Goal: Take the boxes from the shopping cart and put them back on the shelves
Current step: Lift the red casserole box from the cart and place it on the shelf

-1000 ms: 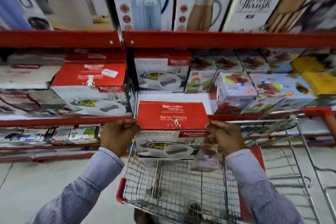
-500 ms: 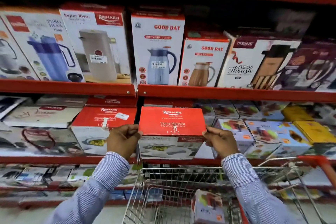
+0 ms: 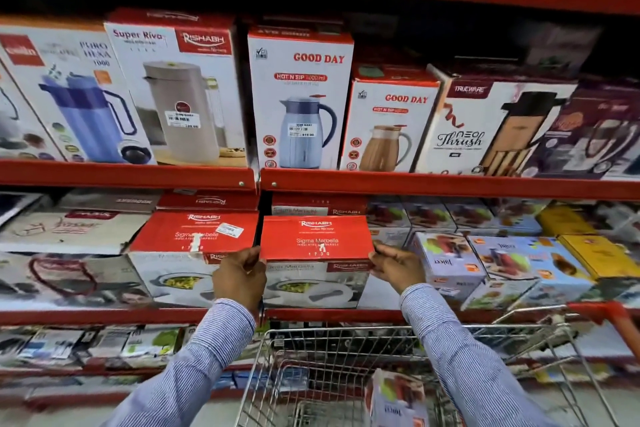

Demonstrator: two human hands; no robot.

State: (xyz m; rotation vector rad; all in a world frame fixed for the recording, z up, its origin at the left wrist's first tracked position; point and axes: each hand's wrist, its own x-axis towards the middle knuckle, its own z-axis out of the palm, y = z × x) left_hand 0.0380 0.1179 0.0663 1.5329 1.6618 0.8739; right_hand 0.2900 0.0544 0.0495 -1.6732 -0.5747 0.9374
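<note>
A red-topped Rishabh "Sigma Marbella" casserole box (image 3: 316, 239) sits at the front of the middle shelf (image 3: 346, 315), between a matching red box (image 3: 194, 236) on its left and a juicer box (image 3: 446, 263) on its right. My left hand (image 3: 239, 276) grips its left side and my right hand (image 3: 396, 265) grips its right side. Below my arms stands the wire shopping cart (image 3: 346, 371), with one small juicer box (image 3: 394, 399) inside it.
The upper shelf (image 3: 415, 184) carries tall flask and jug boxes. Several more juicer boxes and yellow boxes (image 3: 595, 253) fill the middle shelf's right side. Flat packages lie on the lower shelf (image 3: 86, 347). The cart's red handle (image 3: 609, 319) is at the right.
Both hands lifted the red box out of the cart and carried it up and forward onto the middle shelf. My view rose with it, bringing the jug shelf into sight.
</note>
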